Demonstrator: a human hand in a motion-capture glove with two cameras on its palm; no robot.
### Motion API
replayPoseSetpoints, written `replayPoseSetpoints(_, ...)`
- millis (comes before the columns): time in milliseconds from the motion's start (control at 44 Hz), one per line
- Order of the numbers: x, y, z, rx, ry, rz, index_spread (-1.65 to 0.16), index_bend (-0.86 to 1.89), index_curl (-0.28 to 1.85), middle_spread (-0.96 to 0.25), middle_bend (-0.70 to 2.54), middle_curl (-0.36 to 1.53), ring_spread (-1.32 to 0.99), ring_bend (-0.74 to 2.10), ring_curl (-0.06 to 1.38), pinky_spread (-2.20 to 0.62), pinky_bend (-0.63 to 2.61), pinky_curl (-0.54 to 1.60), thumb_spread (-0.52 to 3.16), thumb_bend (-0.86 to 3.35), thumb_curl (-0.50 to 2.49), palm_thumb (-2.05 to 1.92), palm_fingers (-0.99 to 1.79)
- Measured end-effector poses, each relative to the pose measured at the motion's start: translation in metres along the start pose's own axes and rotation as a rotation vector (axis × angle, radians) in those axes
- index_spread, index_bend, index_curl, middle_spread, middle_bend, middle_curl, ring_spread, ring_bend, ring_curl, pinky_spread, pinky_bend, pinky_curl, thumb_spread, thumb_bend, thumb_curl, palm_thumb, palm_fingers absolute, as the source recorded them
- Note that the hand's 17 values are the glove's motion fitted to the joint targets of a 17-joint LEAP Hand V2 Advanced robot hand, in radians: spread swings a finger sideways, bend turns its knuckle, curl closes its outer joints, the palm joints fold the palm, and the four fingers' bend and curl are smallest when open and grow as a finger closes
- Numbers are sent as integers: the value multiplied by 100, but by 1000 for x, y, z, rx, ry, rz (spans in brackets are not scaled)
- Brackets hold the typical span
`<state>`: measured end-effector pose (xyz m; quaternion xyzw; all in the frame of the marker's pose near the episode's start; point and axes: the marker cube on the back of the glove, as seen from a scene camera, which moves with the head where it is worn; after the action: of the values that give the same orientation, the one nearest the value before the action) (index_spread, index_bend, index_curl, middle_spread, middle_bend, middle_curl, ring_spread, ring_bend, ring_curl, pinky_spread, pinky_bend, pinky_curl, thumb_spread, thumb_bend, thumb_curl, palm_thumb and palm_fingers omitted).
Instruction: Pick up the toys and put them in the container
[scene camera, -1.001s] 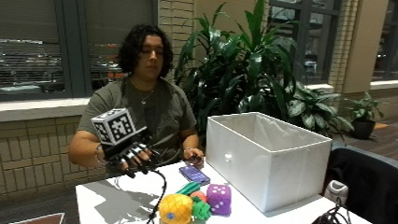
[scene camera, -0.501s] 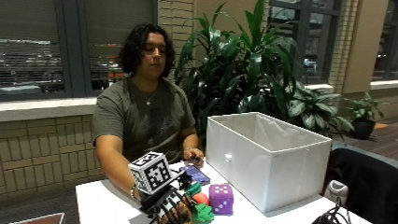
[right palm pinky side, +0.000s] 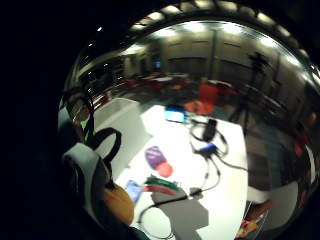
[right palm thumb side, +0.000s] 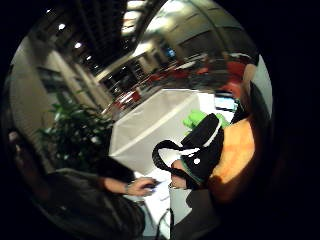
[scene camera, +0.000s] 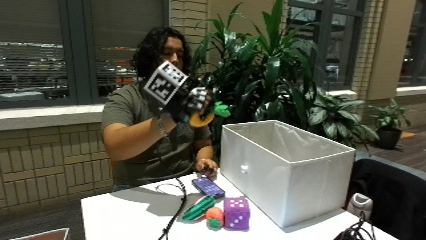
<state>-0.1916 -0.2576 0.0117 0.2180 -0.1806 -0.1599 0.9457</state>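
Behind the white table (scene camera: 126, 215) stand dark windows, a brick sill and a broad-leaved green plant (scene camera: 266, 65). Half a second ago the gloved right hand (scene camera: 190, 102) was down among the toys; now it is raised near shoulder height, fingers curled round an orange plush toy with green leaves (scene camera: 205, 116), just left of the open white fabric container (scene camera: 286, 170) and above its rim. That puts the carry underway, with the toy likely to go right and down into the box next. Both palm views show the orange plush close against the glove. Three toys remain on the table near the container's left wall: one green-and-red striped plush (scene camera: 198, 208), one small orange-and-green plush (scene camera: 213, 217) and one purple plush die with white dots (scene camera: 236, 213). The bare hand (scene camera: 206, 167) rests by a dark phone (scene camera: 208, 187).
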Motion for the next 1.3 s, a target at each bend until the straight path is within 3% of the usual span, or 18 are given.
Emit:
replayPoseSetpoints(137, -101, -48, 23, -38, -20, -414, -37, 36, 40, -39, 90, 61, -36, 122, 49, -40, 97, 43, 130, 14, 54, 50, 117)
replayPoseSetpoints(182, -117, -62, 41, -63, 26, -446, -37, 38, 42, -39, 92, 62, -36, 123, 50, -40, 97, 44, 128, 14, 55, 50, 116)
replayPoseSetpoints(296, -144, -92, 82, -152, -5, -227, -37, 42, 47, -39, 94, 66, -35, 125, 51, -40, 100, 44, 124, 12, 59, 51, 113)
replayPoseSetpoints(387, -136, -103, 125, -197, 122, -290, -37, 43, 51, -39, 95, 69, -35, 126, 52, -40, 102, 45, 123, 11, 61, 50, 112)
replayPoseSetpoints(432, -140, -104, 140, -255, 107, -216, -37, 44, 52, -39, 93, 70, -35, 125, 52, -40, 101, 45, 122, 9, 62, 48, 108)
replayPoseSetpoints(523, -135, -102, 153, -371, 64, -93, -36, 37, 55, -37, 82, 67, -33, 119, 52, -37, 97, 45, 128, -1, 56, 31, 77)
replayPoseSetpoints(546, -129, -101, 153, -378, 62, -87, -36, 38, 55, -37, 79, 66, -33, 117, 51, -34, 93, 44, 131, -5, 53, 23, 64)
replayPoseSetpoints(592, -112, -96, 149, -371, 64, -64, -36, 34, 57, -33, 64, 63, -32, 105, 51, -27, 93, 48, 123, -15, 46, -1, 11)
replayPoseSetpoints(614, -103, -93, 147, -363, 69, -51, -36, 35, 59, -32, 63, 62, -31, 104, 52, -25, 95, 49, 120, -15, 44, -6, 8)
replayPoseSetpoints(705, -59, -71, 139, -336, 112, 11, -38, 25, 50, -30, 57, 57, -31, 98, 43, -20, 94, 41, 111, -14, 39, -15, 20)
replayPoseSetpoints(819, 8, -32, 143, -356, 123, 220, -38, 19, 44, -29, 55, 54, -33, 101, 37, -19, 93, 35, 110, -12, 33, -16, 38)
replayPoseSetpoints(1001, 83, 45, 186, -537, 156, 433, -38, 26, 47, -30, 59, 56, -34, 103, 38, -21, 87, 34, 131, -2, 27, -4, 54)
replayPoseSetpoints(1183, 103, 101, 249, -812, 369, 370, -38, 34, 53, -31, 52, 56, -35, 95, 38, -19, 87, 35, 129, -3, 27, -2, 41)
replayPoseSetpoints(1297, 107, 97, 262, -759, 431, 317, -39, 34, 51, -33, 48, 54, -37, 94, 35, -26, 96, 34, 130, 2, 29, 7, 64)
